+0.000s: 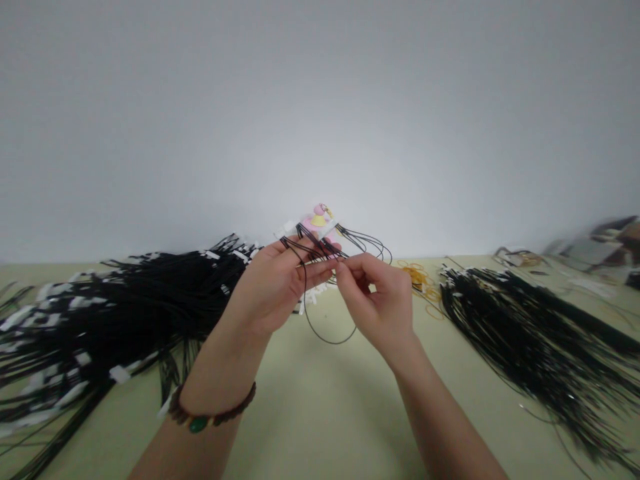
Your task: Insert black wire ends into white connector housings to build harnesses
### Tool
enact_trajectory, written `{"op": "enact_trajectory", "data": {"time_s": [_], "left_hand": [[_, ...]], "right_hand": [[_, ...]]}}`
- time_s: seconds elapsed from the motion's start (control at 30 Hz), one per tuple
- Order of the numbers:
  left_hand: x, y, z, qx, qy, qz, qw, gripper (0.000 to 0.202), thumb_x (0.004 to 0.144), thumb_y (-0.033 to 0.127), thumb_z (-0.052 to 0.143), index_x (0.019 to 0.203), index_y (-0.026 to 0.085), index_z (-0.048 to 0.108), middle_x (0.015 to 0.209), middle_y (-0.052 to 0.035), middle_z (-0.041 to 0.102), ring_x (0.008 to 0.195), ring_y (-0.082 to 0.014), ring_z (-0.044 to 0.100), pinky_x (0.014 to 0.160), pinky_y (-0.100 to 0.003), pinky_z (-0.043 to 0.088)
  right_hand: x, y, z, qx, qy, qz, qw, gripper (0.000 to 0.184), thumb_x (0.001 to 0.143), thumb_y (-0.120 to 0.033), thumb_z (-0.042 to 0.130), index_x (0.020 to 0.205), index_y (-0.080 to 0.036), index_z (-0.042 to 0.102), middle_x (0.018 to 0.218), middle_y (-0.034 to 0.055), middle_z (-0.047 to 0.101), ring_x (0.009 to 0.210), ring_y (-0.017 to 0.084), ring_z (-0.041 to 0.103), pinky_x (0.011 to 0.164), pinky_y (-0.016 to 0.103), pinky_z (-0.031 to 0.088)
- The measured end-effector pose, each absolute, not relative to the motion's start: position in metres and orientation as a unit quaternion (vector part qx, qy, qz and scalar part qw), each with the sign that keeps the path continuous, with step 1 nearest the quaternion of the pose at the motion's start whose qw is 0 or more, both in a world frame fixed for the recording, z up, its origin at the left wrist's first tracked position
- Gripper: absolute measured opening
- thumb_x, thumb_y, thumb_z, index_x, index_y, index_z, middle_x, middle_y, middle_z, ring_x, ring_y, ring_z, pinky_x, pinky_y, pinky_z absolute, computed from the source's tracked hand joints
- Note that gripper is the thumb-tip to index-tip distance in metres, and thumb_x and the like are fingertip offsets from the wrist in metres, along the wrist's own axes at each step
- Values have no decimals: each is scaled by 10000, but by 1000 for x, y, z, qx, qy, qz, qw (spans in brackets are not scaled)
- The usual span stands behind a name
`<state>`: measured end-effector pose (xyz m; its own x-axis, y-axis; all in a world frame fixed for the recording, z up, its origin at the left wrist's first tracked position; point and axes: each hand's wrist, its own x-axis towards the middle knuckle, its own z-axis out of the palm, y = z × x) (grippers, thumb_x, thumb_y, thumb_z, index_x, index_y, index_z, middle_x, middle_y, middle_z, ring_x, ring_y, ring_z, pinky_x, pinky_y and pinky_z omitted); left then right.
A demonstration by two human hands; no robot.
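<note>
Several thin black cables (367, 240) with white connectors (329, 229) at their ends cross the fingers of my left hand (273, 283), which are closed around them. One cable hangs down in a loop between the hands. My right hand (377, 300) pinches thumb and forefinger together on a black cable close to the left fingertips; the exact spot it grips is hidden by the fingers. Behind the hands stands a small pink and yellow object (319, 217), partly covered by the cables and connectors.
A big heap of black cables with white connectors (150, 300) lies on the left of the pale green table (320, 413). Another bundle of black cables (525, 340) spreads at the right. Yellow rubber bands (417, 275) lie between. Blurred clutter (607, 243) sits far right, before a plain wall.
</note>
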<state>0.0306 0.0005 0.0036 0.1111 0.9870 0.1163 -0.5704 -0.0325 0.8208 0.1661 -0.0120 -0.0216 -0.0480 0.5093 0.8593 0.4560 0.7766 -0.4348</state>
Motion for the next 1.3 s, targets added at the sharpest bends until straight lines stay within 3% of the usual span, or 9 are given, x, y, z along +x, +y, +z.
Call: {"op": "enact_trajectory", "data": {"time_s": [0.33,0.73,1.3], "left_hand": [[31,-1,4,382,273,613,635,98,788,50,567,805,99,651,789,-59,692,672,-151,673,682,-266,569],[33,-1,5,395,269,601,641,106,772,35,584,801,89,670,854,-73,707,739,-155,675,807,-305,550],[35,-1,3,369,264,613,646,136,806,48,553,789,109,674,773,-55,704,697,-156,665,707,-281,549]], "right_hand": [[164,-12,-22,-333,-726,33,601,183,810,-140,560,628,-153,567,500,-69,447,453,33,389,455,154,315],[166,-12,-23,-342,-727,50,594,178,827,-159,547,650,-150,569,509,-71,436,462,34,386,462,155,312],[166,-13,-21,-345,-730,56,588,187,813,-157,534,626,-158,546,502,-65,454,452,39,391,456,158,312]]}}
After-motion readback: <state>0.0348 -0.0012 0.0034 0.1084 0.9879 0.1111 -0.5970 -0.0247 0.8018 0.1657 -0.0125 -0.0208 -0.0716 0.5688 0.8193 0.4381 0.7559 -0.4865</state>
